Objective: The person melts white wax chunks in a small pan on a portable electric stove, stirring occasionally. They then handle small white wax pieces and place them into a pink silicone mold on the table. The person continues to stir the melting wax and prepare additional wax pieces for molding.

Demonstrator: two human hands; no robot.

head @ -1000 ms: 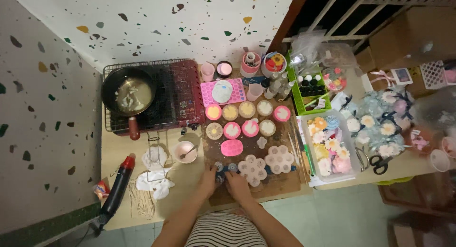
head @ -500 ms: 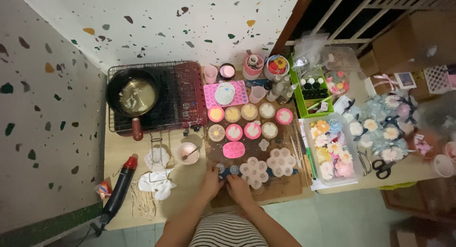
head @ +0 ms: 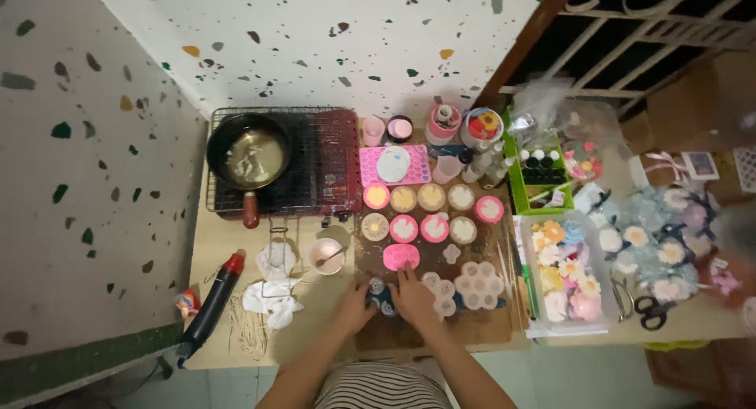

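Resting close together at the near edge of a brown work board, the left hand and the right hand meet over a few small dark bottles; fingers curl about them, but at this size whether either hand truly clasps one cannot be told. Just beyond the right hand's fingertips lies a pink oval mould, and beside that hand, to the right, two white flower-shaped moulds. Farther up the board: two rows of round moulds, pink and pale, each filled. Behind those, a pink dimpled mat carrying a white disc. Left of the board, a pink cup with a stirrer in it, crumpled white tissue, and a black tool with a red tip lying slantwise near the table edge. At the far left corner, a dark pan of pale liquid sits on a wire rack over a red stove. Right of the board, a clear tray of small coloured flowers, a green bin of bottles, a bunch of pale blue and white flowers, and black-handled scissors.
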